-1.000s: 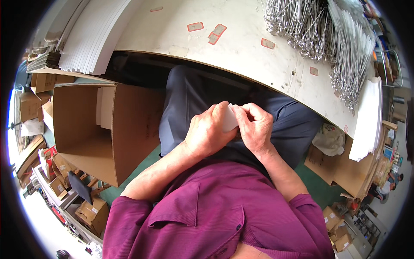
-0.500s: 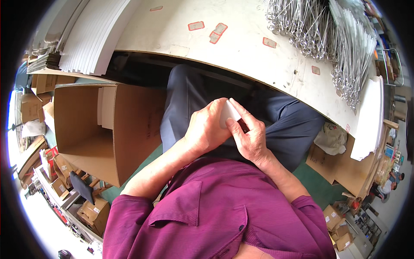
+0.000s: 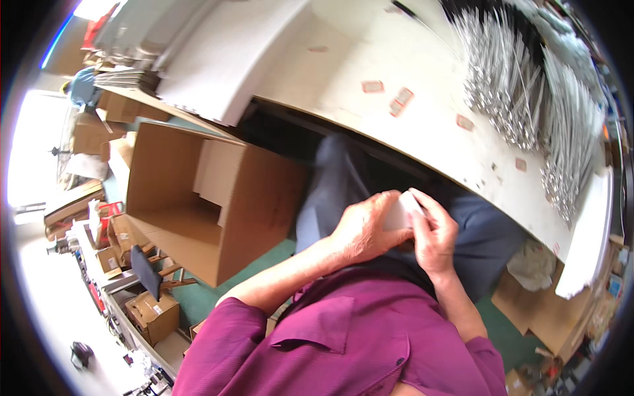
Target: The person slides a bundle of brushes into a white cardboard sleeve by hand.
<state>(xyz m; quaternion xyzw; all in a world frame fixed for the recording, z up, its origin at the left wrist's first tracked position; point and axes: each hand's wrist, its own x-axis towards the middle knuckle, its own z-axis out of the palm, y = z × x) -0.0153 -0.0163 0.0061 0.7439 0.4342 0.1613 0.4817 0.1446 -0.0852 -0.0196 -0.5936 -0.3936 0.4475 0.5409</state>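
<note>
- Two bare hands are meeting over the lap, and both are busy with one small white piece (image 3: 398, 215). Can't tell if it's card or plastic; fingers are covering too much of it.
- Left hand (image 3: 364, 232) is curling half closed around the piece's left side, so it's grasping, not letting go.
- Right hand (image 3: 436, 234) is working the other side, fingers bent, with thumb and fingertips pressing close on the piece. It's blurring a bit, so I can't tell exactly how tight that pinch is.
- Piece is sitting between the hands, above the dark trousers (image 3: 327, 195) and just off the near edge of the white table (image 3: 310, 82).
- On the table, red-edged stickers (image 3: 373, 86) are dotting the top, a tall stack of white panels (image 3: 231, 59) is filling the left end, and bunches of looped metal wires (image 3: 498, 92) are crowding the right.
- More white sheets (image 3: 586, 241) are hanging over at the far right edge.
- Big cardboard box (image 3: 267, 204) is lying open on the left, with some white pieces showing inside.
- White bag (image 3: 530, 267) is slumping near flat cardboard (image 3: 528, 307) at right, and green floor (image 3: 254, 274) is peeking through.
- Way back left, someone in a blue top (image 3: 83, 86) is showing near the stacked cartons (image 3: 92, 134).
</note>
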